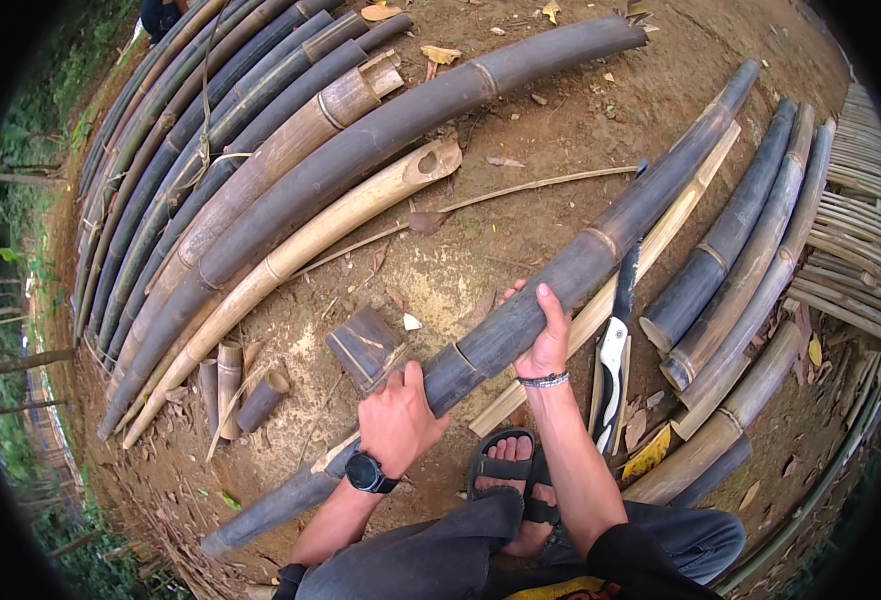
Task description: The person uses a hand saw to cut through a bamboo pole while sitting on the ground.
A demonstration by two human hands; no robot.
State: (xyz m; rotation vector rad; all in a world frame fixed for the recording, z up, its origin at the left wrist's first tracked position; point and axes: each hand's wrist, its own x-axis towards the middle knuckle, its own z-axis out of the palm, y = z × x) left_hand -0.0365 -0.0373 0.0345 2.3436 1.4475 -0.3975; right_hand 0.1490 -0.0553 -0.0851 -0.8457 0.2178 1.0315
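Note:
A long dark bamboo pole (586,250) slants from far right down toward my left. My right hand (549,345) cups it from the right side, thumb on top and fingers partly hidden behind it. My left hand (401,420) is closed at the pole's near part; its fingers are mostly hidden. Below the left wrist, another dark bamboo length (271,510) runs toward the lower left; whether it joins the held pole I cannot tell. A short cut bamboo piece (366,345) lies just beyond my left hand. Right of my right hand rests a saw with a white-and-black handle (612,370).
Many long bamboo poles (291,215) lie stacked at left, with short offcuts (263,400) near their ends. A pale split bamboo strip (686,215) lies beside the held pole. More poles (726,255) and bundled slats (851,235) are at right. My sandalled foot (511,470) is below.

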